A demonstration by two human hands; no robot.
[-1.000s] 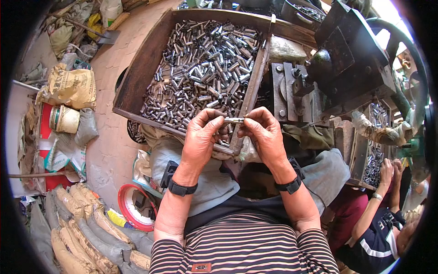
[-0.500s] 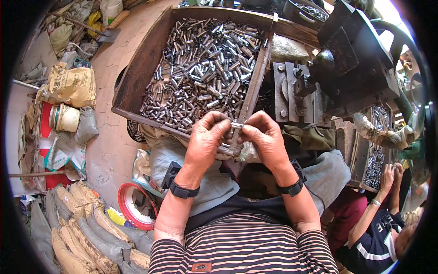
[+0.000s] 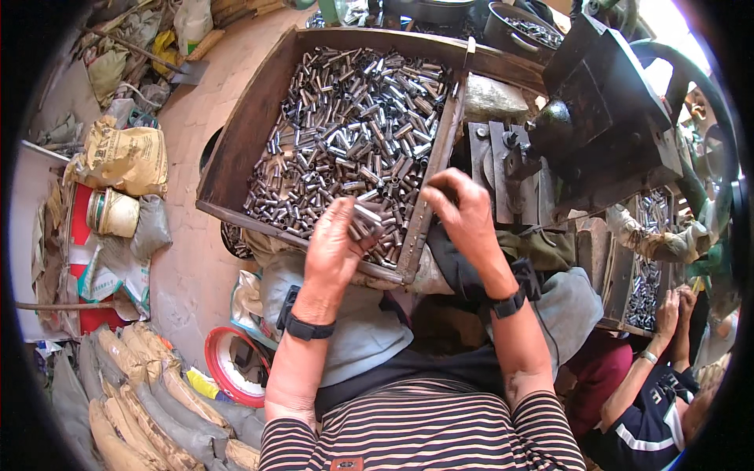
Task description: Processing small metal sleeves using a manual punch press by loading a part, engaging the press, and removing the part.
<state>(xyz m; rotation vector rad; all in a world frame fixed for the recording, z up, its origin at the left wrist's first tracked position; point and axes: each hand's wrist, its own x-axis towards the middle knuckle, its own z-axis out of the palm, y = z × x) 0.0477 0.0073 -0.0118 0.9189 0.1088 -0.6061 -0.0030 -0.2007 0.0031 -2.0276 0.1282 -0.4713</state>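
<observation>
The left hand (image 3: 326, 247) has its fingers closed around a few metal tubes (image 3: 367, 218), which lie against them on the side facing the right hand (image 3: 468, 210). The right fingers are bent, thumb and forefinger parted, well apart from those tubes. The left fingertips are partly hidden, so the count is hard to make out. The tubes look short, slim and shiny grey. Beyond the fingers, many loose tubes (image 3: 345, 133) lie in a wooden box (image 3: 242, 145).
</observation>
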